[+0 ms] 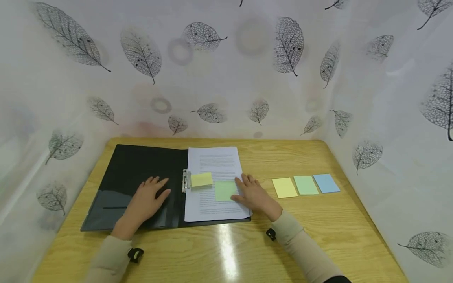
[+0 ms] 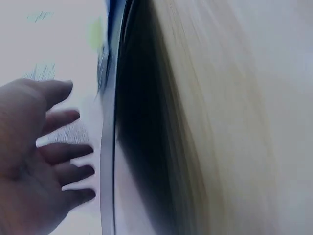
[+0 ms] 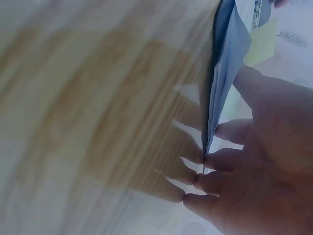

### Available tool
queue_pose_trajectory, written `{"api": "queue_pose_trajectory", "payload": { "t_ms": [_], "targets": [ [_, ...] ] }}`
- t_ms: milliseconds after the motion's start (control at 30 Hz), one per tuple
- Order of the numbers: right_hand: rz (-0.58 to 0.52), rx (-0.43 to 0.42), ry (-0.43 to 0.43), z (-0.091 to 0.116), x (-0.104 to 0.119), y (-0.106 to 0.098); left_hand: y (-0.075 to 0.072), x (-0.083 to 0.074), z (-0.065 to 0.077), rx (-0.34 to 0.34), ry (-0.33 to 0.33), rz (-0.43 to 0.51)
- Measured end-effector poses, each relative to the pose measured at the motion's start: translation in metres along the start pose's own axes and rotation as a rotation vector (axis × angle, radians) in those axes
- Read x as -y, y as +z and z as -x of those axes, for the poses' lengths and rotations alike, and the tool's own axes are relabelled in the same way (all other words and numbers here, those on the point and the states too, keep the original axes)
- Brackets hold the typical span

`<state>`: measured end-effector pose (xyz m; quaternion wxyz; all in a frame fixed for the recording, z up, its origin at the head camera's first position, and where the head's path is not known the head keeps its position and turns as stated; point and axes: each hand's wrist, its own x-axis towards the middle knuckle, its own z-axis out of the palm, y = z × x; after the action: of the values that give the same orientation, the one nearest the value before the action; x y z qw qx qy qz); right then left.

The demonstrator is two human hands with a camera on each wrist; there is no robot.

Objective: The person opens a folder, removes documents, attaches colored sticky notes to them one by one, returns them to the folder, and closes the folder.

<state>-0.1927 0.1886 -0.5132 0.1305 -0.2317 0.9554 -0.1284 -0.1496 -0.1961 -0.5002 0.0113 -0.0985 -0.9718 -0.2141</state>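
A black clip folder [image 1: 152, 159] lies opened flat on the table. Its metal clip [image 1: 185, 181] is at the left edge of a stack of printed sheets [image 1: 212, 157]. On the top sheet are a yellow sticky note [image 1: 201, 179], its lower edge lifted, and a green sticky note [image 1: 223, 191]. My left hand [image 1: 143, 202] is over the folder's left cover, fingers spread and holding nothing. My right hand [image 1: 254, 193] lies at the sheets' right edge, its thumb at the green note; in the right wrist view the fingers [image 3: 227, 159] are extended beside the paper edges.
Right of the folder, a yellow pad [image 1: 284, 188], a green pad [image 1: 306, 185] and a blue pad [image 1: 326, 183] of sticky notes lie in a row on the wooden table [image 1: 198, 255]. Leaf-patterned curtains [image 1: 226, 78] enclose the table's back and sides.
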Motion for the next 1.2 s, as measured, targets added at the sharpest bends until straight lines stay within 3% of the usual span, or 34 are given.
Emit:
{"api": "queue_pose_trajectory", "payload": {
  "t_ms": [133,233,400,533,667,833,967,1067,1200],
  "targets": [
    [0.004,0.012,0.010,-0.002,0.003,-0.002,-0.022,0.037,0.029,-0.202,-0.067,-0.084],
    [0.008,0.023,0.019,-0.002,0.004,-0.004,-0.035,0.071,0.051,-0.302,-0.152,-0.123],
    [0.015,0.036,0.025,-0.001,0.004,-0.003,-0.046,0.111,0.079,-0.299,-0.340,-0.049],
    [0.016,0.029,0.028,-0.001,0.003,-0.002,-0.050,0.119,0.091,-0.300,-0.389,0.026],
    [0.008,0.028,0.024,-0.003,0.002,-0.001,-0.054,0.113,0.096,-0.326,-0.424,0.070],
    [0.006,0.024,0.019,-0.003,0.002,0.000,-0.071,0.094,0.094,-0.414,-0.451,0.173],
    [0.020,0.017,0.019,-0.002,0.002,0.000,-0.090,0.064,0.090,-0.484,-0.390,0.257],
    [0.021,0.013,0.016,-0.002,0.002,-0.001,-0.104,0.037,0.085,-0.482,-0.355,0.294],
    [-0.013,0.008,0.020,-0.002,0.002,-0.003,-0.115,0.001,0.077,-0.424,-0.302,0.363]
  ]
}}
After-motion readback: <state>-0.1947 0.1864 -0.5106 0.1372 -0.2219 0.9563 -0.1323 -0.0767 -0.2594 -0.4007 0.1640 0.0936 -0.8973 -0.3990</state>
